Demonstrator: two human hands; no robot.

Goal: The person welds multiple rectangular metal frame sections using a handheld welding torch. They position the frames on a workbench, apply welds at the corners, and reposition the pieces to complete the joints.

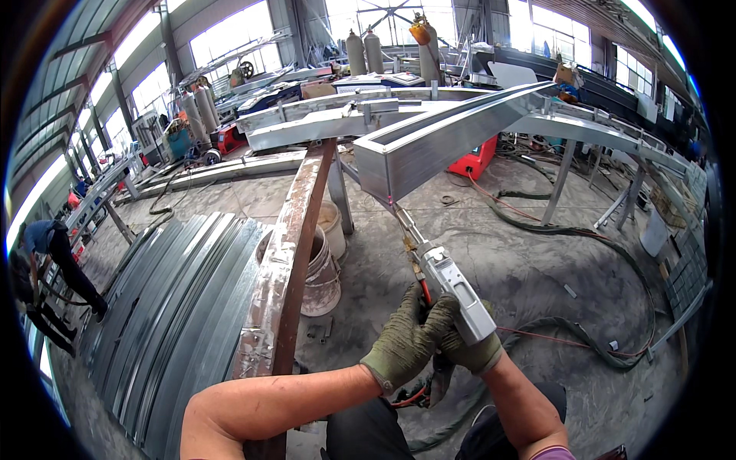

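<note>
A silver and white handheld welding gun points up and away from me, its thin nozzle at the bottom corner of a long shiny metal box beam. A tiny pinkish spot shows at that corner; whether the tip touches the metal I cannot tell. My left hand, in a green work glove, is closed around the gun's side by the red hose. Gloved the same way, my right hand grips the handle from the right, its fingers partly hidden behind the gun.
A rusty, paint-spotted steel beam runs toward me on the left, beside dirty buckets. Long metal strips lie on the floor farther left, near a bending person. Thick hoses curve across the right-hand floor. A red machine stands behind the beam.
</note>
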